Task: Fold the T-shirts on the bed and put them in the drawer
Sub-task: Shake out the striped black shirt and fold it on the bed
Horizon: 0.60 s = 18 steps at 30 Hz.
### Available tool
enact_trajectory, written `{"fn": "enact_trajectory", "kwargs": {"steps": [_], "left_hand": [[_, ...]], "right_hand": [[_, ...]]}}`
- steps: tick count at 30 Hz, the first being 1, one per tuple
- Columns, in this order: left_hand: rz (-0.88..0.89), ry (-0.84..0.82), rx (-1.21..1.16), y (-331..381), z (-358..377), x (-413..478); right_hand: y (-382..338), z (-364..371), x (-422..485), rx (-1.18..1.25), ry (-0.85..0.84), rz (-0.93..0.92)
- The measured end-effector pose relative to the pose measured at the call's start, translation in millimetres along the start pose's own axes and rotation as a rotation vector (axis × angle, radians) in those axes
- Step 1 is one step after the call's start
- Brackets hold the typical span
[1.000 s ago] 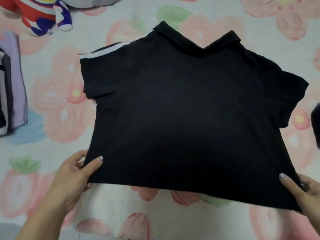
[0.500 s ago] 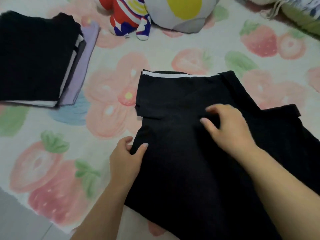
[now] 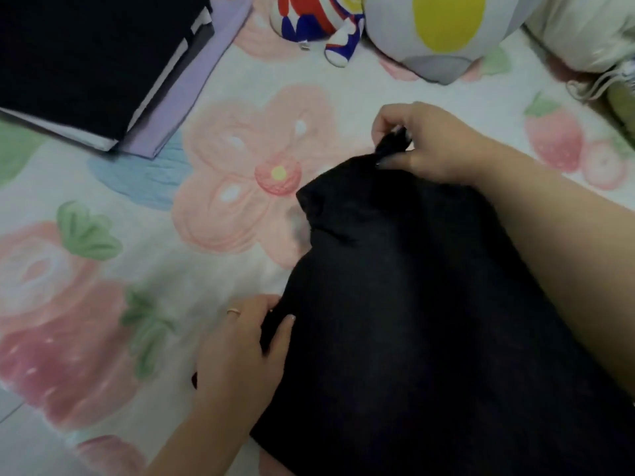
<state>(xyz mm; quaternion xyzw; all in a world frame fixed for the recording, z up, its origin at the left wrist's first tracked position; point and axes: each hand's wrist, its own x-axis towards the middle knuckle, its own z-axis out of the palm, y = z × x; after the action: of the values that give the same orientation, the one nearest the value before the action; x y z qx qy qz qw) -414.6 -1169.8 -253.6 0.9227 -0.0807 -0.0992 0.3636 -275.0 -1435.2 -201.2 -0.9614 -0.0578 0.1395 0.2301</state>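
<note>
A black T-shirt (image 3: pixel 405 321) lies on the flowered bedsheet (image 3: pixel 206 187), filling the lower right of the view. My right hand (image 3: pixel 422 146) pinches a bunched piece of its upper left part and holds it lifted above the cloth. My left hand (image 3: pixel 240 355) grips the shirt's left edge lower down, thumb on top of the cloth and fingers under it. The shirt's white-striped sleeve is folded in and hidden. My right forearm covers part of the shirt.
A stack of folded clothes (image 3: pixel 86 63), black on top with white and lilac layers below, sits at the upper left. A plush toy (image 3: pixel 319 25) and a grey cushion with a yellow oval (image 3: pixel 443 32) lie at the top. The bed's edge shows at the lower left corner.
The left sleeve with its white stripe has been drawn inward and is out of sight. My right hand went from resting on the cloth to pinching and lifting it. The camera moved closer.
</note>
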Motion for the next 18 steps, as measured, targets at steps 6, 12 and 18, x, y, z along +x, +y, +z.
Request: {"fn": "enact_trajectory", "kwargs": {"steps": [6,12,18], "left_hand": [[0.343,-0.464,0.332,47.5,6.4,-39.3],[0.504,-0.605,0.277,51.2,40.4,-48.0],[0.585,-0.402,0.447,16.4,81.6,-40.6]], "right_hand": [[56.9,-19.2,-129.5,-0.225,-0.052,0.212],[68.7,36.0,-194.2,-0.451,0.078,0.474],[6.2,109.7,-140.7,-0.262,0.264,0.031]]}}
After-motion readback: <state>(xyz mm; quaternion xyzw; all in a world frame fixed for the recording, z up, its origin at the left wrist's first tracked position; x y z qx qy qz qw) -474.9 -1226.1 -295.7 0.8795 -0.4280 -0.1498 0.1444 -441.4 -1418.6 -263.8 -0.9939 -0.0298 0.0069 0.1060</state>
